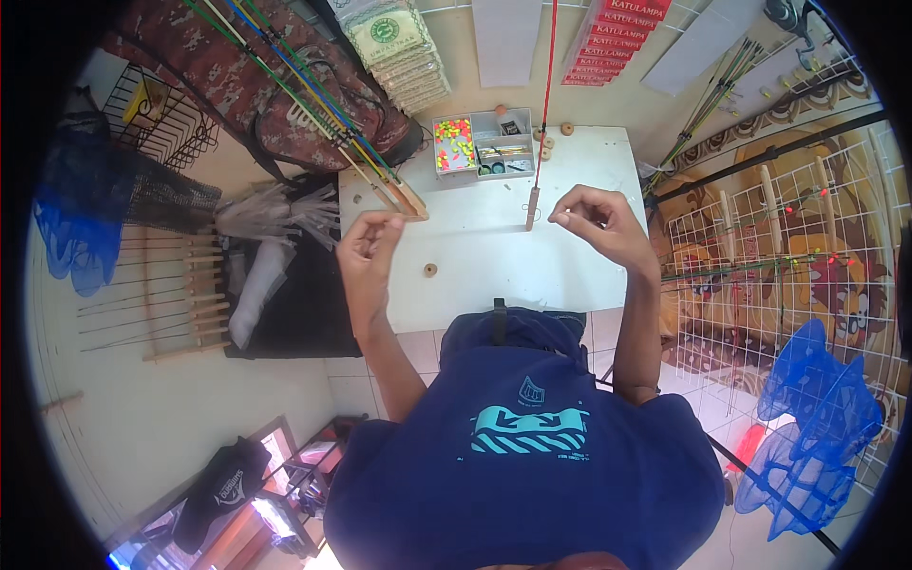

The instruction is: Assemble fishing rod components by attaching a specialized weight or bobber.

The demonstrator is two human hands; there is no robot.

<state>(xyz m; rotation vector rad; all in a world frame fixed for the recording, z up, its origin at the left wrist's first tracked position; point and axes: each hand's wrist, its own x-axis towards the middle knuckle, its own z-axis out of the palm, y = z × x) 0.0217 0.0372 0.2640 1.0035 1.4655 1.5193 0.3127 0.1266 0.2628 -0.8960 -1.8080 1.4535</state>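
Note:
My left hand (pixel 369 261) is raised over the left side of the white table (pixel 513 280), thumb and fingertips pinched together. It is close to the wooden handles (pixel 410 202) of several thin rods. Over the right side, my right hand (pixel 608 226) makes a similar pinch. Whatever either pinch holds is too fine to make out. Between the hands stands a thin red fishing rod (pixel 546 104) with a short wooden handle (pixel 532 211); a small wire loop shows at the handle. My right fingertips are just right of it, apart from it.
Behind sits a grey compartment box (pixel 510 174) with bright beads (pixel 454 142) and a small bottle (pixel 508 123). A wooden ring (pixel 430 270) lies near my left hand. A camouflage bag (pixel 294 123) leans at the back left; a wire rack (pixel 760 218) and blue nets (pixel 812 408) stand right.

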